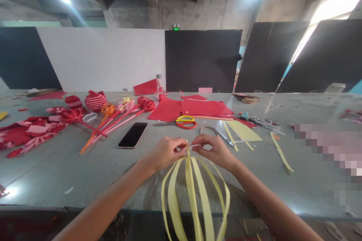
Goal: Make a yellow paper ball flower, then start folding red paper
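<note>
The left hand (171,152) pinches the gathered top of the yellow paper strips (191,192), which hang over the near table edge. The right hand (212,150) pinches beside it, its hold unclear. Scissors (186,122) lie beyond; a phone (132,135) lies left.

There is one view only, from the person's head, so no second view shares its scene. It looks forward and down over the desk (98,180), whose near edge runs across six o'clock. Both forearms enter close, at seven and five o'clock; upright panels (110,58) stand farther, toward twelve.
</note>
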### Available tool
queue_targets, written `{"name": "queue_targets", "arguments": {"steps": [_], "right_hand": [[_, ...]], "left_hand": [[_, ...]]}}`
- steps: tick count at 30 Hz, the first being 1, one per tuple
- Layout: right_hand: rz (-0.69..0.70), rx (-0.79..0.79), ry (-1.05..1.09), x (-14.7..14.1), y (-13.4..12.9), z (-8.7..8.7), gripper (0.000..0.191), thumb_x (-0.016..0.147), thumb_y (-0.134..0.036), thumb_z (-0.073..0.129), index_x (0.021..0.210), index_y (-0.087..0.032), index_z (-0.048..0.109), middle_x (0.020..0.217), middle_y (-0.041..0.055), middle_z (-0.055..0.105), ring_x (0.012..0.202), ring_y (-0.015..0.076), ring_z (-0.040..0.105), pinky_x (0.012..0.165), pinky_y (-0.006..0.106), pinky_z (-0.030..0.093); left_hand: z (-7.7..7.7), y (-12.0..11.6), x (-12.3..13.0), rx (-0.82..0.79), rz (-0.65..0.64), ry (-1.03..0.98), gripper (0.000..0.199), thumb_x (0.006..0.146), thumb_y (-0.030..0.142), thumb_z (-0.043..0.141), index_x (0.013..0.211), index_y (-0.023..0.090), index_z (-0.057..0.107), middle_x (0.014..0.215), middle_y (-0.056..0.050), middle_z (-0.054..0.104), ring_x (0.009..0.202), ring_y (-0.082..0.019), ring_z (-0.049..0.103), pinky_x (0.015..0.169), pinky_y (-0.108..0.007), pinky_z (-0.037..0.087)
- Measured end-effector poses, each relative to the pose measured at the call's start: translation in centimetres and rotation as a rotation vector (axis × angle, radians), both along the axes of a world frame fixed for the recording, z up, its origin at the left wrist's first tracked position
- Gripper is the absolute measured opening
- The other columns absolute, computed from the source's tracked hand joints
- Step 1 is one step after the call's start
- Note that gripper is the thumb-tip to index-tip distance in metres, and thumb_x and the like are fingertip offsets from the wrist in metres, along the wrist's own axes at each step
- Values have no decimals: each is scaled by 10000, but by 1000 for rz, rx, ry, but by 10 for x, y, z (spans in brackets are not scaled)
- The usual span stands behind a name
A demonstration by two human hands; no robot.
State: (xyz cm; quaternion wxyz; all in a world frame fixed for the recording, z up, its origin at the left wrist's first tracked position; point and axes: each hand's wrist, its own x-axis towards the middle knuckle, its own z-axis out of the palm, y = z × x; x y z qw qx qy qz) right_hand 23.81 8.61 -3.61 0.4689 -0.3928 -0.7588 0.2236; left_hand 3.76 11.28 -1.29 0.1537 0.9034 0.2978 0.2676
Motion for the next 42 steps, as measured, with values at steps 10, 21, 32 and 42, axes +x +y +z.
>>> {"name": "queue_targets", "arguments": {"steps": [10,21,32,42], "right_hand": [[61,163,-163,-1,-4,3,134,865,-248,523,876,-218,653,834,37,666,781,150,607,709,292,472],[129,27,-78,-7,-4,-4,82,857,-242,523,899,-203,581,867,39,667,758,136,604,683,274,477],[73,-42,47,-8,2,-8,160,817,-348,589,834,-193,626,797,44,677,721,149,604,658,278,477],[-19,47,-61,-3,-5,4,152,803,-361,618,788,-216,663,756,22,683,701,153,593,660,278,456]], "left_hand": [[-23,17,-13,-244,-52,-276,183,829,237,489,883,154,642,851,-41,701,768,-140,643,694,-235,496],[-8,12,-13,-174,-75,-172,233,823,333,564,982,187,651,969,-50,681,862,-158,638,699,-239,512],[-19,12,-2,-620,-67,-465,262,691,349,693,838,162,581,849,-53,696,796,-180,654,726,-284,501],[-28,12,5,-696,-103,-562,270,666,355,702,822,197,550,844,-41,686,773,-197,644,680,-307,498]]}}
